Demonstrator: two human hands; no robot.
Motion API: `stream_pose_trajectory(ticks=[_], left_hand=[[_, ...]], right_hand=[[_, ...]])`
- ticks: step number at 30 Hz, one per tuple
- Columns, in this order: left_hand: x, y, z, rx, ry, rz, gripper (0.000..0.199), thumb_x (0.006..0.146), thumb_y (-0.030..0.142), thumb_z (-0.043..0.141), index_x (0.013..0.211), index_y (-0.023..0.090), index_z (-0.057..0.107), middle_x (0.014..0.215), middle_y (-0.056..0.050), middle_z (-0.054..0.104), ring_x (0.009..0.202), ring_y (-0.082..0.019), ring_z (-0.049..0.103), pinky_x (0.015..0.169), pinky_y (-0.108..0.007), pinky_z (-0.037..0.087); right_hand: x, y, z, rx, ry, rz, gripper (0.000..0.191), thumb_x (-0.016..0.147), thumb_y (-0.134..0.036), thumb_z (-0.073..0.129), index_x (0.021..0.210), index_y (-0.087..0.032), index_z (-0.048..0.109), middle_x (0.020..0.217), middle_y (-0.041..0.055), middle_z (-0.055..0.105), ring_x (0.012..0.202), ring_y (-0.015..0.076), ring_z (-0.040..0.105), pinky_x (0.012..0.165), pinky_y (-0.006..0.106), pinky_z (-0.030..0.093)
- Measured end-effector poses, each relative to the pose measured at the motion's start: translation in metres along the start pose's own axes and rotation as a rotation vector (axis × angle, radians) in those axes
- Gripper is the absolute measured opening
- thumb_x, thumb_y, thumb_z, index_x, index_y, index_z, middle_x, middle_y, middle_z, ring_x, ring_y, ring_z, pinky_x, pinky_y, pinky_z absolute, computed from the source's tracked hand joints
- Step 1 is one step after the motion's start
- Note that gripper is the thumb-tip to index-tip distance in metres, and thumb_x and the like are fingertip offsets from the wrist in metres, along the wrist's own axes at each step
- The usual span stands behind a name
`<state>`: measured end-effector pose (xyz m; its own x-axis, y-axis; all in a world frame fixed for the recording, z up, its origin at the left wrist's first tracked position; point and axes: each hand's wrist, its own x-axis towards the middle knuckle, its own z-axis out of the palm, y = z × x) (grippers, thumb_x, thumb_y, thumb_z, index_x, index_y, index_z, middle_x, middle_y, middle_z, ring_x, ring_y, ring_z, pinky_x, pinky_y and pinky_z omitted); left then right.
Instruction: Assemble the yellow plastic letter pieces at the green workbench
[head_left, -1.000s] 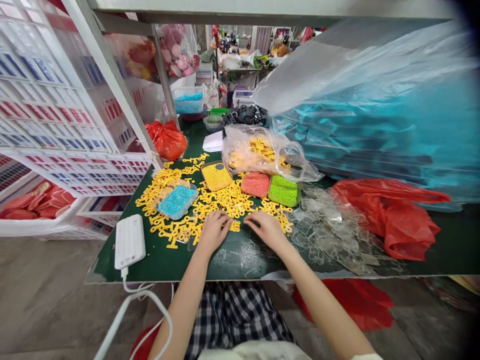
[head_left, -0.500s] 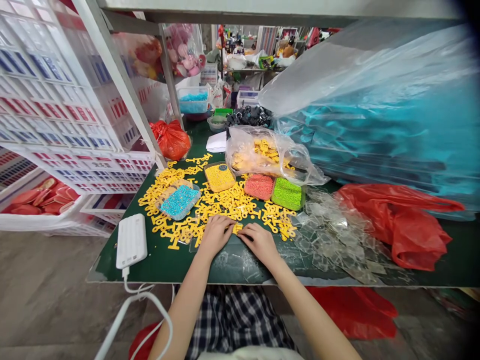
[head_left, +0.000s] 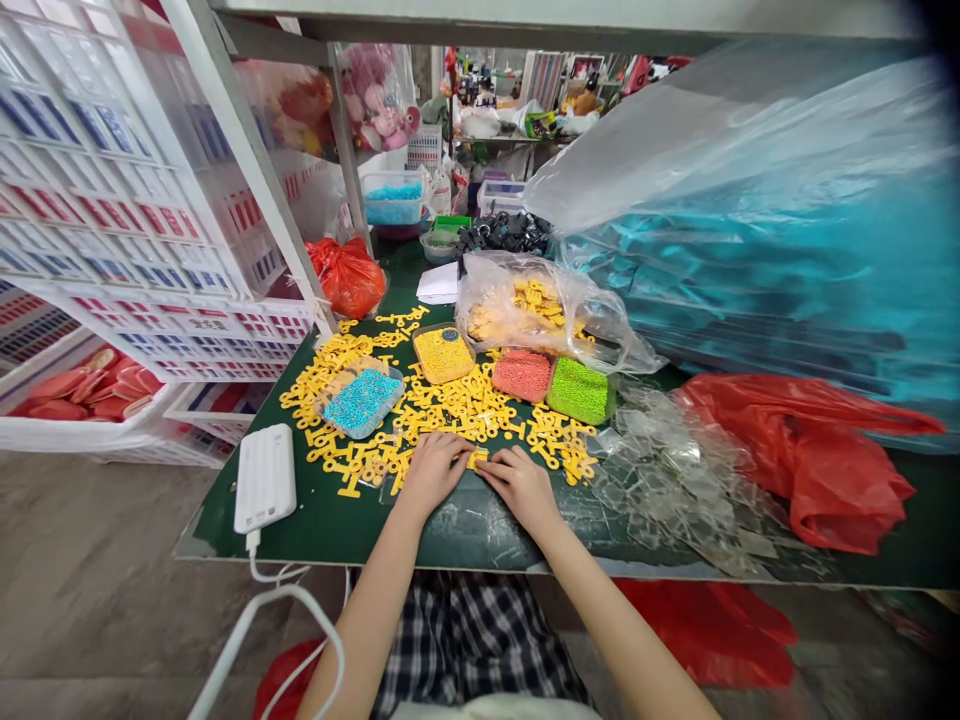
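My left hand (head_left: 433, 466) and my right hand (head_left: 519, 484) meet on the green table top (head_left: 322, 525), fingertips pinching one small yellow plastic piece (head_left: 476, 459) between them. Behind the hands lies a wide scatter of yellow plastic pieces (head_left: 450, 405). Four small clear trays of beads stand among them: blue beads (head_left: 361, 400), yellow beads (head_left: 443, 354), pink beads (head_left: 522, 375) and green beads (head_left: 579, 390). A clear bag of more yellow pieces (head_left: 536, 305) lies behind the trays.
A white power bank (head_left: 264, 478) with a cable lies at the table's front left. Clear plastic sleeves (head_left: 675, 470) and a red bag (head_left: 817, 450) lie at right, below a big bag of teal sheets (head_left: 787, 240). Stacked white crates (head_left: 112, 200) stand at left.
My right hand has slid left to meet the left hand at the yellow piece. The view has shifted slightly.
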<state>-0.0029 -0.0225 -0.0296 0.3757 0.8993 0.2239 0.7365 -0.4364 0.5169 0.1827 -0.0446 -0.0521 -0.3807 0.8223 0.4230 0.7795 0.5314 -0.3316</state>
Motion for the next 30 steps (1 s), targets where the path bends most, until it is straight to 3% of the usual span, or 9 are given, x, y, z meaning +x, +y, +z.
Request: stream_pose_trajectory(ticks=[11,17,23,27,30], left_hand=[[0.001,0.001,0.0,0.004,-0.01,-0.009,0.011,0.093,0.021,0.058,0.097,0.022,0.068,0.101,-0.001,0.072,0.1,-0.02,0.059,0.088,-0.036,0.04],[0.0,0.001,-0.001,-0.009,0.001,0.002,0.013,0.093,0.022,0.056,0.097,0.024,0.069,0.1,-0.001,0.072,0.099,-0.021,0.059,0.087,-0.036,0.041],[0.0,-0.003,0.001,-0.012,0.0,0.004,0.014,0.093,0.022,0.056,0.096,0.024,0.069,0.101,-0.003,0.072,0.099,-0.022,0.06,0.086,-0.037,0.043],[0.001,-0.006,0.002,0.002,0.014,0.014,0.014,0.092,0.022,0.056,0.096,0.024,0.069,0.099,-0.004,0.071,0.099,-0.023,0.06,0.087,-0.038,0.044],[0.003,-0.009,0.003,0.0,0.026,0.043,0.014,0.092,0.023,0.056,0.097,0.024,0.069,0.099,-0.004,0.071,0.098,-0.023,0.061,0.087,-0.039,0.045]], right_hand=[[-0.004,0.006,-0.005,0.044,0.016,0.005,0.033,0.099,-0.041,0.047,0.1,-0.026,0.076,0.077,0.0036,0.067,0.075,0.018,0.056,0.064,0.029,0.045],[-0.003,0.016,-0.022,0.131,0.115,0.109,0.043,0.101,-0.045,0.038,0.092,-0.022,0.074,0.081,0.006,0.069,0.079,0.0202,0.059,0.075,0.032,0.046],[0.029,0.086,-0.073,-0.254,0.24,0.348,0.045,0.099,-0.046,0.038,0.081,-0.02,0.07,0.081,0.0097,0.069,0.078,0.0228,0.055,0.064,0.031,0.039],[0.058,0.135,-0.097,-0.372,0.16,0.474,0.036,0.096,-0.037,0.042,0.092,-0.018,0.072,0.09,0.0111,0.071,0.085,0.0258,0.055,0.065,0.032,0.037],[0.055,0.146,-0.108,-0.406,0.119,0.484,0.03,0.094,-0.032,0.047,0.091,-0.017,0.073,0.092,0.0128,0.07,0.089,0.0277,0.053,0.068,0.034,0.038]])
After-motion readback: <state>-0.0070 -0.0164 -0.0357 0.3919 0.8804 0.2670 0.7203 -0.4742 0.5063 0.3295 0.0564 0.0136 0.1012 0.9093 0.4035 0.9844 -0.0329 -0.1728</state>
